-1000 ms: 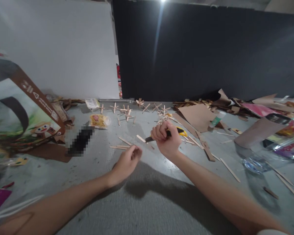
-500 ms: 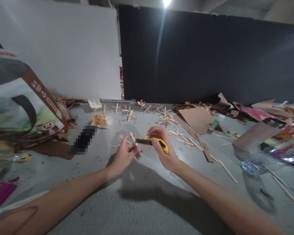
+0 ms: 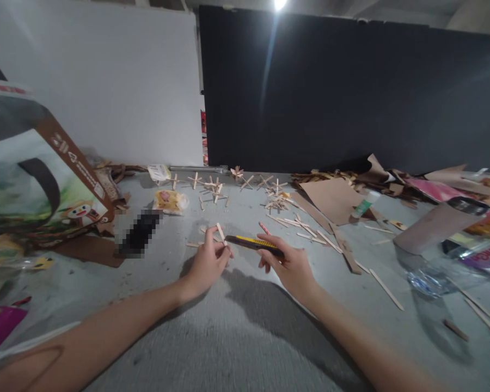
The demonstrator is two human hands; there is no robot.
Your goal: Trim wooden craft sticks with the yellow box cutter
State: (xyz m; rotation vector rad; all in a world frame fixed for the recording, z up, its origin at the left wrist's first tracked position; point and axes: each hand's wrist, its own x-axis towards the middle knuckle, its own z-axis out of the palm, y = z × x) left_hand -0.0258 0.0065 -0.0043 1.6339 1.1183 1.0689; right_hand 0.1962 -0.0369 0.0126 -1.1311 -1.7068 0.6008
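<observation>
While the left hand [image 3: 207,262] pinches a short stick [image 3: 221,233] upright-ish, the right hand [image 3: 291,265] is closed round a yellow cutter [image 3: 253,243]. Its long axis runs 3-to-9 over the counter [image 3: 245,337], tip at the stick's 3 o'clock, nearly touching.

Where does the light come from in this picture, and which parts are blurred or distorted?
Head view: a ceiling lamp flares and streaks down the dark panel; both forearms throw shadows on the grey table; edges look stretched and soft; a pixelated patch hides one object.
</observation>
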